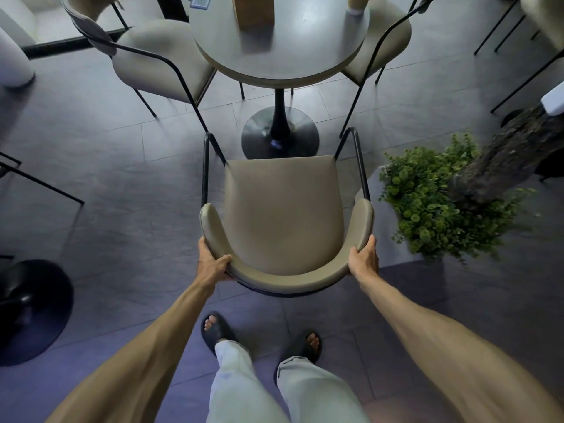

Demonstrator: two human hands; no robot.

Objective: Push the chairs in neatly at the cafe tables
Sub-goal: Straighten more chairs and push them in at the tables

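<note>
A beige padded chair (283, 209) with a black metal frame stands in front of me, its seat facing a round grey cafe table (320, 53). The seat's front edge sits just short of the table's black pedestal base (300, 132), outside the tabletop. My left hand (212, 264) grips the left end of the curved backrest. My right hand (364, 259) grips the right end. Two matching chairs flank the table: a left chair (161, 53) and a right chair (387, 35), both partly under the tabletop.
A bushy green plant with a rough trunk (436, 203) stands close to the chair's right side. Another table's black base (30, 309) lies at the lower left. Thin black chair legs (39, 184) cross the left edge. A wooden box (253, 9) stands on the table.
</note>
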